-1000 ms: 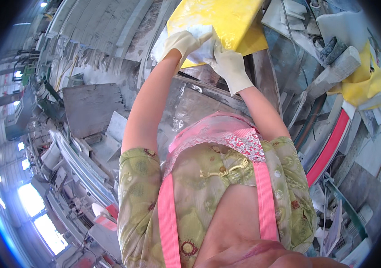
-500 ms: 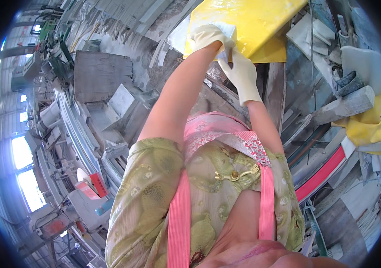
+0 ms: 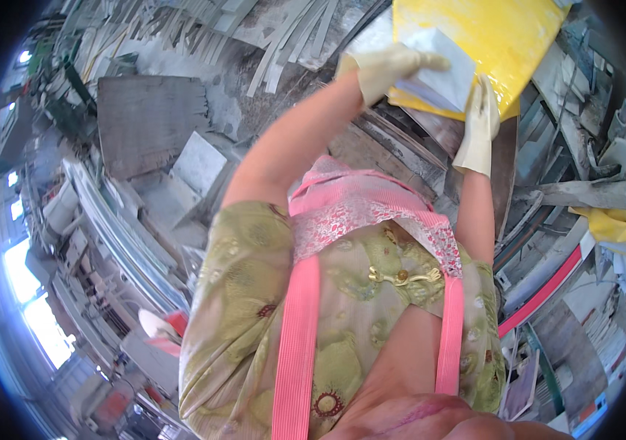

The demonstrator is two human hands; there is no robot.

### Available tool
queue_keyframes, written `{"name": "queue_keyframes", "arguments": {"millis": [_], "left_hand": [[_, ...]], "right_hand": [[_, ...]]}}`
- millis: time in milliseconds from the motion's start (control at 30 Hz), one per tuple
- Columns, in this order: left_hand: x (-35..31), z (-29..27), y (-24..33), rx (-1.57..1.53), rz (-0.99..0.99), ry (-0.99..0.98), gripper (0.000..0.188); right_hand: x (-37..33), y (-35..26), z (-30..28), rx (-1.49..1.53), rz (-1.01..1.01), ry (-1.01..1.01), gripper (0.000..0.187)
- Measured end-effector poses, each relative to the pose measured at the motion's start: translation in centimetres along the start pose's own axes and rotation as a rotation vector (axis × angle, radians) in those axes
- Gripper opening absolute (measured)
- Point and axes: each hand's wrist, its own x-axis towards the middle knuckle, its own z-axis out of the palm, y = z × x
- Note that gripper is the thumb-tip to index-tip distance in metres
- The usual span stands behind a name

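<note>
Both my hands wear cream rubber gloves and hold a pale grey-white rectangular block (image 3: 445, 64) tilted over a yellow sheet-covered surface (image 3: 507, 33). My left hand (image 3: 394, 70) grips the block's left side, its fingers reaching across the upper face. Against the right edge of the block, my right hand (image 3: 480, 121) presses with its fingers close together and pointing away from me. The block's underside is hidden, so I cannot tell whether it rests on the yellow surface.
Long thin offcut strips (image 3: 295, 44) lie on the floor at the far left of the yellow surface. A square grey board (image 3: 153, 125) and a pale slab (image 3: 199, 161) are on my left. To the right are broken pieces, a beam (image 3: 584, 195) and yellow material (image 3: 614, 224).
My hands have moved apart, the right one further right along the block's edge. The block has come into fuller view, and the whole scene has shifted with my head.
</note>
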Motion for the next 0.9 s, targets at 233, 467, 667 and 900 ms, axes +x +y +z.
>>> {"name": "queue_keyframes", "arguments": {"millis": [233,467,667,900], "left_hand": [[1.6,-3.1,-1.3,-0.218,-0.107,-0.125,0.068],[3.5,-5.4,-0.3,-0.414,-0.166,-0.274,0.060],[5.7,-11.1,5.3,-0.298,-0.143,-0.241,0.065],[14.6,-21.0,12.5,-0.094,-0.041,-0.284,0.068]], "right_hand": [[-1.3,-3.1,0.1,-0.323,-0.234,0.044,0.038],[-1.1,-4.8,-0.2,-0.404,-0.136,0.049,0.041],[-0.4,-6.6,-0.7,-0.431,-0.121,0.059,0.039],[10.0,-11.1,7.0,-0.512,-0.119,0.206,0.039]]}}
